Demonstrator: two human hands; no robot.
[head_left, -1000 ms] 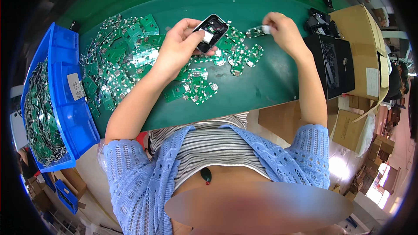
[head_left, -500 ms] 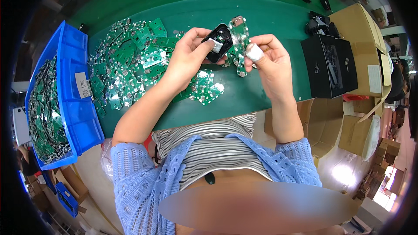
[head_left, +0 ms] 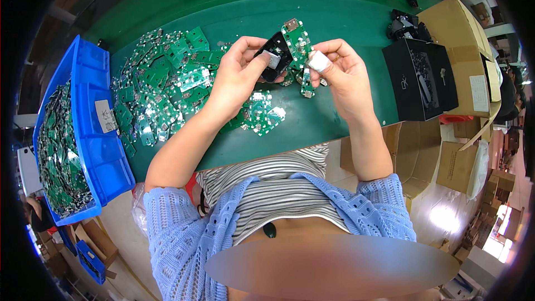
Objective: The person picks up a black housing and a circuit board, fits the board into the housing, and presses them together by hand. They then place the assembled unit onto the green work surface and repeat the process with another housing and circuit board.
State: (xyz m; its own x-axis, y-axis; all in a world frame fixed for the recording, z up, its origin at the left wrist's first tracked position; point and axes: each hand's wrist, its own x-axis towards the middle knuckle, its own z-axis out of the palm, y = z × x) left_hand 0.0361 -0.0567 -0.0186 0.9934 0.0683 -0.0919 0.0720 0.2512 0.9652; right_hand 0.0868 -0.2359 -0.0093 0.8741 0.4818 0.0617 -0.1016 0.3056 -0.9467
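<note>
Both clasping a boxy black plastic case [head_left: 282,50] in the curled left hand [head_left: 239,75] and pinching an oblong green circuit board [head_left: 296,39] in the nearly closed right hand [head_left: 345,72], holding it outside the case above a green table [head_left: 317,117] strewn with loose boards [head_left: 167,72].

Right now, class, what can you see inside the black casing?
Inside the black casing, a whitish block shows, partly covered by the left hand. Whatever lies beneath the block and hand cannot be seen.

Left fingers [head_left: 256,68] — black casing [head_left: 281,50], right fingers [head_left: 341,49] — green board [head_left: 297,39]
</note>
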